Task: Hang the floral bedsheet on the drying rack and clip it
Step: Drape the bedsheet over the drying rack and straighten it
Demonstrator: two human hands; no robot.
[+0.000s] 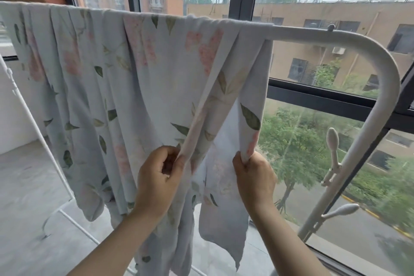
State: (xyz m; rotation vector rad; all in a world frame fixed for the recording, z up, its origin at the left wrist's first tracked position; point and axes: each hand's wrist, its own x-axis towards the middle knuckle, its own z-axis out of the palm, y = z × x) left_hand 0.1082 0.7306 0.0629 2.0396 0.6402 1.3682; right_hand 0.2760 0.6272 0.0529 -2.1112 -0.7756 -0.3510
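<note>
fingers (177, 161) of both hands pinch folds of the floral bedsheet (107, 78) draped over the drying rack (349, 36).

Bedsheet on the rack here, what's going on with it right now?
A person is hanging a floral bedsheet over the top bar of a white drying rack by a window. The sheet is already draped over the bar, bunched in folds. The left hand pinches one fold of the hanging edge and the right hand grips the fold beside it, apparently to spread the cloth. No clip is visible on the sheet yet; white pegs stick out from the rack's right post.
</note>
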